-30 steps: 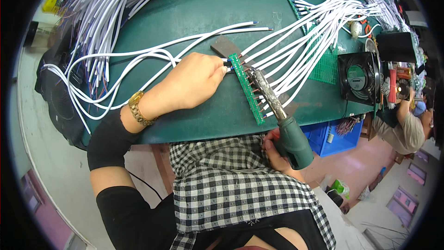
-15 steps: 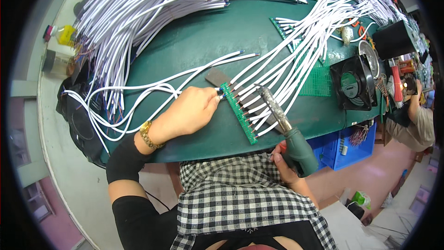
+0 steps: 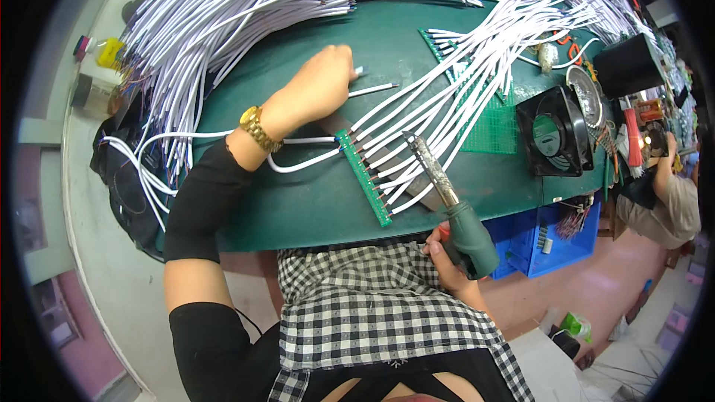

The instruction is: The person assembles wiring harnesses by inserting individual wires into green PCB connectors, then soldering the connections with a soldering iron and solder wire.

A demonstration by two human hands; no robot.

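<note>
My left hand point(image 3: 316, 82), with a gold watch on its wrist, is raised over the table beyond the circuit board. Its fingers are closed on a white cable point(image 3: 361, 71), whose tip pokes out past them. Another cable end point(image 3: 376, 90) lies just below the hand. In my right hand point(image 3: 448, 264) is a green-handled soldering gun point(image 3: 471, 238), its metal barrel pointing up and left over the cables. The narrow green circuit board point(image 3: 363, 180) rests across a dark flat bar point(image 3: 424, 197). White cables join its right edge, and two run to its upper left end.
A big bundle of white cables point(image 3: 223, 22) covers the far left. More boards with cables point(image 3: 514, 37) lie to the right, by a black fan point(image 3: 555, 132) and a metal bowl point(image 3: 583, 89). Blue bins point(image 3: 547, 249) stand below the table edge. A co-worker point(image 3: 659, 201) sits at far right.
My left hand has left the board's upper end and moved up and away, now gripping a cable end. The soldering gun and the board appear shifted slightly left with the view.
</note>
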